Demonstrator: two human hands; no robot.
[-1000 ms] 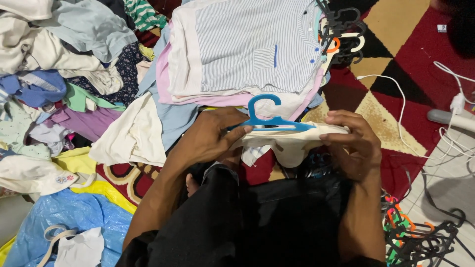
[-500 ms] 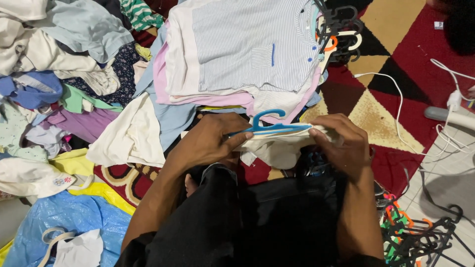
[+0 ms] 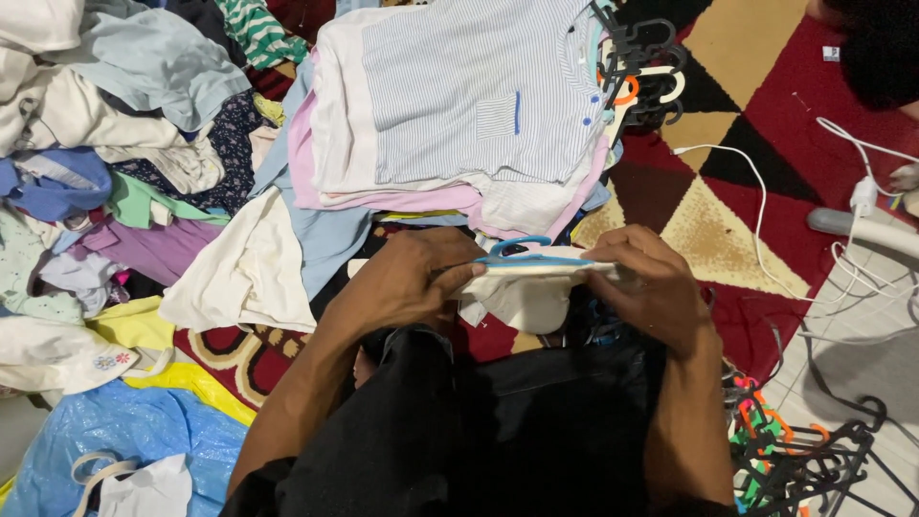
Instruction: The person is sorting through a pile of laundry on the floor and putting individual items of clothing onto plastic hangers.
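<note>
Both hands, left (image 3: 407,287) and right (image 3: 646,292), pinch a white garment (image 3: 522,299) on a blue hanger (image 3: 526,255) above the lap, beside the folded pile (image 3: 459,105); it seems wise to keep the shoulders even.

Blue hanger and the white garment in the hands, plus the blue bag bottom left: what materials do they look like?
Blue hanger: likely moulded plastic, thin, smooth, uniform colour.
White garment, gripped by left hand and right hand: soft fabric, probably cotton knit; matte, hangs limp.
Blue bag: thin plastic film, glossy, crinkled.
</note>
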